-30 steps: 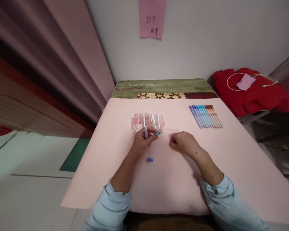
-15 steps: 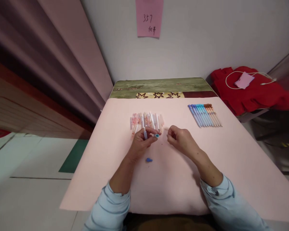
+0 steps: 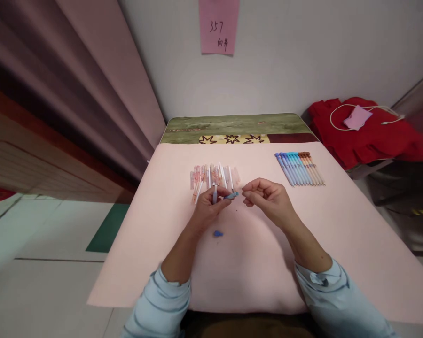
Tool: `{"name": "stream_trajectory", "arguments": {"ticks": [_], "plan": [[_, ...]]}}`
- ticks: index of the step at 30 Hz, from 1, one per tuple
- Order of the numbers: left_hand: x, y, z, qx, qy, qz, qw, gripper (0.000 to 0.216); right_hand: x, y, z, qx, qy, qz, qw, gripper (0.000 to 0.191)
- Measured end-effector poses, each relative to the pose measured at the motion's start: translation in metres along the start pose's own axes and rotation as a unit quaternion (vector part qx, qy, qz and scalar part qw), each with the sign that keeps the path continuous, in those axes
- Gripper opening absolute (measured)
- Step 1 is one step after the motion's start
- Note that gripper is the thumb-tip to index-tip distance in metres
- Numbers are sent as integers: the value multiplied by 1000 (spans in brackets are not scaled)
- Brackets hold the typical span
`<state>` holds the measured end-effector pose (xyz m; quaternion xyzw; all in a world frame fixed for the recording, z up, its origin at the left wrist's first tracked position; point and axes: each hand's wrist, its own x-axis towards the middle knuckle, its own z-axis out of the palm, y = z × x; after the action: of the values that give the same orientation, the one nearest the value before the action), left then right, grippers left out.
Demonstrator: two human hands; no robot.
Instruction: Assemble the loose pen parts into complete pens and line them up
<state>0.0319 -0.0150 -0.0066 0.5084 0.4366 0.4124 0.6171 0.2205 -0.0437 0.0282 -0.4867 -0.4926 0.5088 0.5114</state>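
Apparently mid-assembly: left hand [image 3: 206, 209] pinches blue barrel [image 3: 231, 195] over pink paper [image 3: 155, 263], near loose pen parts [image 3: 215, 174]; right hand [image 3: 272, 199] bunched beside barrel's end, can't tell holding what. Next move likely wants steady alignment.

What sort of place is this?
Possibly a room at home with a makeshift workspace: a curtain hangs at the left, and a pink-covered table bears loose pen parts and a row of pens.

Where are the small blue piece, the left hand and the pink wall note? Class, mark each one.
Small blue piece [image 3: 218, 234]: head view, middle of its body.
Left hand [image 3: 207, 209]: head view, back of the hand.
Pink wall note [image 3: 219, 29]: head view, middle of the paper.
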Motion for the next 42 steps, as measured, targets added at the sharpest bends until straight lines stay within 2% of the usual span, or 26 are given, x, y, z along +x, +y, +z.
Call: {"name": "stream_trajectory", "arguments": {"ticks": [6, 11, 15, 19, 24, 27, 30, 32, 35, 39, 42], "plan": [[1, -1, 0, 14, -1, 14, 1000, 23, -2, 7, -3, -86, 0, -13, 996, 21], [1, -6, -2, 35, -19, 27, 999, 21, -3, 4, -5, -126, -30, 10, 992, 21], [2, -9, -3, 44, -40, 42, 997, 20, -2, 3, -5, -83, -58, 33, 994, 25], [1, -8, -3, 42, -57, 51, 996, 19, 1, 3, -6, 0, -80, 87, 993, 34], [-2, -2, 1, 33, -72, 38, 996, 20, 5, 3, -8, 22, -104, 142, 984, 39], [-2, 1, 2, -3, -40, 24, 999, 23, 8, 6, -16, 5, -58, 115, 992, 41], [0, 1, 1, -47, -4, 13, 999, 26, 11, 12, -31, -98, 31, 59, 993, 38], [1, 0, -1, -76, 10, 17, 997, 27, 13, 16, -39, -233, 52, 42, 970, 30], [3, -2, -2, -96, 11, 26, 995, 30, 13, 19, -41, -404, 25, 50, 913, 18], [2, -3, -2, -83, -6, 21, 996, 31, 12, 19, -26, -533, -25, 75, 842, 7], [1, -1, -1, -61, -12, 6, 998, 27, 13, 18, -17, -585, -41, 81, 806, 11]]}}
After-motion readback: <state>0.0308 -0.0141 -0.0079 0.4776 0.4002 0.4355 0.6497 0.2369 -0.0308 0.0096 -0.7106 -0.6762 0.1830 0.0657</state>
